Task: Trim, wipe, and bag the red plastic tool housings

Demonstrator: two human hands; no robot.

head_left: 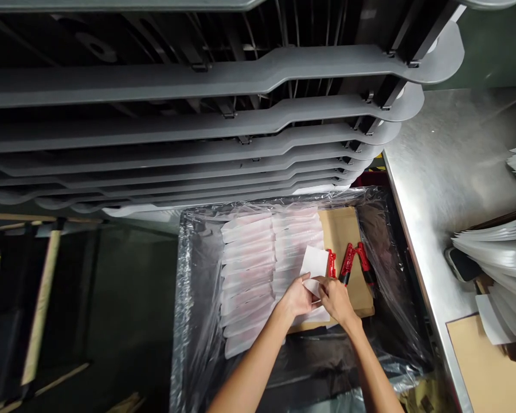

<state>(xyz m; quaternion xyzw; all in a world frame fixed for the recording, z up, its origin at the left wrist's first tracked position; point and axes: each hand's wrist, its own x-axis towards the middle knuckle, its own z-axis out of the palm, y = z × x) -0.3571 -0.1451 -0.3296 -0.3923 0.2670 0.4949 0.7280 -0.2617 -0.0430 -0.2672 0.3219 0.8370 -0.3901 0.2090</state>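
Observation:
Both my hands reach down into a plastic-lined box (184, 275). My left hand (296, 298) and my right hand (334, 298) are closed together on a small white piece (315, 265) that stands up between them. Beneath them lie two rows of overlapping clear-wrapped white packs (249, 269), stacked along the box floor. Red-handled pliers (352, 261) lie on a brown cardboard sheet (341, 229) just right of my right hand, touching nothing I hold.
A rack of several grey metal trays (223, 80) overhangs the far side of the box. A steel table (447, 172) stands on the right with stacks of white sheets (499, 246) and a cardboard piece (485, 367). Dark floor lies to the left.

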